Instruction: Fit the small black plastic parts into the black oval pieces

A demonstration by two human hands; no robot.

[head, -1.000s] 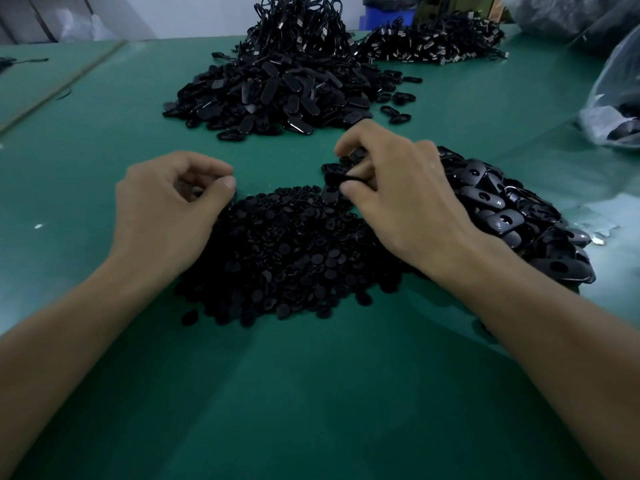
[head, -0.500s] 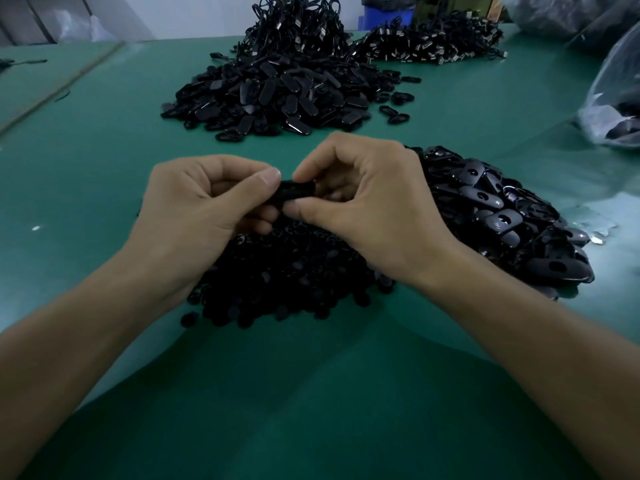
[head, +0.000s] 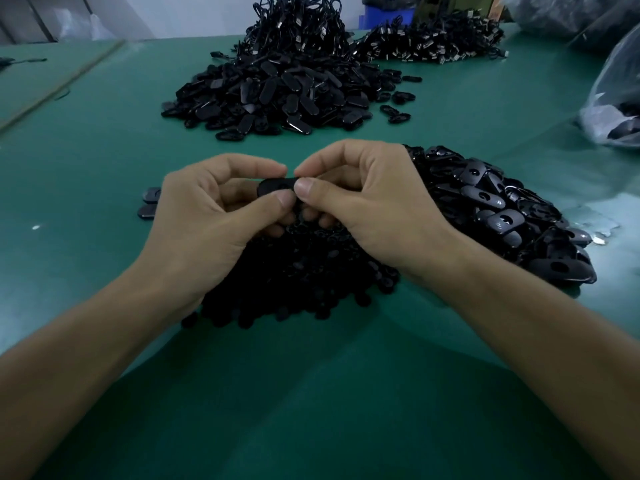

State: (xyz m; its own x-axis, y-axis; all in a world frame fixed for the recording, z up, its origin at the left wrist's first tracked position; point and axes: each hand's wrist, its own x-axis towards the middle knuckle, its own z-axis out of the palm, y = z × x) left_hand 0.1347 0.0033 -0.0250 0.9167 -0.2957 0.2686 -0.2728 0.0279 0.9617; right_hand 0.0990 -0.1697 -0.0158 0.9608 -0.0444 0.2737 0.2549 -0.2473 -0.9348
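Note:
Both hands meet above a heap of small black plastic parts (head: 298, 278) at the middle of the green table (head: 311, 393). Between them is one black oval piece (head: 275, 186). My left hand (head: 211, 216) pinches its left end with thumb and forefinger. My right hand (head: 360, 202) pinches its right end, thumb pressed on top. Whether a small part sits in the oval is hidden by the fingers. A pile of oval pieces with holes (head: 498, 209) lies just to the right of my right hand.
A larger heap of black oval pieces (head: 277, 95) lies farther back, with piles of black cables (head: 429, 43) behind it. Two loose ovals (head: 149, 202) lie left of my left hand. A clear plastic bag (head: 613, 105) sits at the right edge.
My right hand took an oval piece from the right pile and my left hand came up from the small parts. The hands joined over the heap and now hold the oval slightly higher.

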